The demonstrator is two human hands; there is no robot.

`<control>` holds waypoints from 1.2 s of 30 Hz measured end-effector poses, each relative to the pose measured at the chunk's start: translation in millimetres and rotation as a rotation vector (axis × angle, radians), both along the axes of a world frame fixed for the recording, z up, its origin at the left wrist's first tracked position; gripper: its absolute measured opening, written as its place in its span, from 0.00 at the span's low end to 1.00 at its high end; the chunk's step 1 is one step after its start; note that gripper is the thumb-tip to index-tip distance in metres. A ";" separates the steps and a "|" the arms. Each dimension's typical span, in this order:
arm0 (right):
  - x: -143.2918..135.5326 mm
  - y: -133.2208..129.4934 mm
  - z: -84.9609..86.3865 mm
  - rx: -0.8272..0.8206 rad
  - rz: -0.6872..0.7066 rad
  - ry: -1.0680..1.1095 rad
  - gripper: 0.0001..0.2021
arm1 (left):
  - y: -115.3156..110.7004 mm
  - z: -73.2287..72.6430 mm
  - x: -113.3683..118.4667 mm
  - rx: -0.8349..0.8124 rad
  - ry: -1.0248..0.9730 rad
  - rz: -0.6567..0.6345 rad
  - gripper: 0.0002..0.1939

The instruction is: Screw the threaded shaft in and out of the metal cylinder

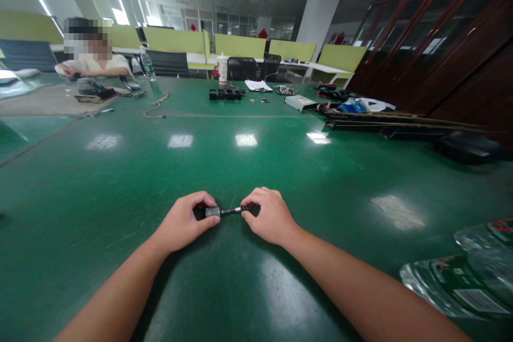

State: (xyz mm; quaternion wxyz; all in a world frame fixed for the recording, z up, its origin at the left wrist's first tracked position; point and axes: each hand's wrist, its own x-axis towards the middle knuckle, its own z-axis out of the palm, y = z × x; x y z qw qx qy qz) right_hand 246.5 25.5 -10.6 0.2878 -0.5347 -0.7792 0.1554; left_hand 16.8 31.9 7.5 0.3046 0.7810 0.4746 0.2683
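Low over the green table (pixel 240 165), my left hand (pixel 180 223) pinches a short grey cylinder (pixel 212 212) between thumb and fingers. From its right end runs a thin dark shaft (pixel 228 211) with a silver section. My right hand (pixel 274 216) has its thumb and fingers closed on the black ridged far end (pixel 245 208) of that shaft. The cylinder and shaft lie in one line, level, between my hands. What the small piece is exactly, I cannot tell.
Clear plastic bottles (pixel 452 283) lie by my right forearm. At the far right are long black strips (pixel 356 122) and a grey metal box (pixel 300 102). A black frame (pixel 225 94), a white bottle (pixel 222 68) and a cord (pixel 154 107) sit further back. A person (pixel 108 67) sits far left.
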 end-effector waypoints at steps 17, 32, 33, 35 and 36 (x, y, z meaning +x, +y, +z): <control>-9.5 -3.8 0.2 -0.017 0.267 0.124 0.06 | -1.3 4.3 1.9 0.019 -0.031 -0.089 0.07; -8.8 -3.2 0.2 -0.025 0.285 0.093 0.07 | -2.9 4.1 3.7 -0.002 0.038 -0.087 0.08; -8.7 -3.1 0.0 -0.025 0.288 0.090 0.07 | -3.1 4.4 3.9 0.000 0.040 -0.088 0.08; -8.6 -3.0 0.0 -0.022 0.290 0.087 0.07 | -3.2 4.6 4.3 0.006 0.047 -0.087 0.08; -8.5 -3.0 0.0 -0.022 0.292 0.086 0.07 | -3.2 4.6 4.5 0.008 0.050 -0.086 0.08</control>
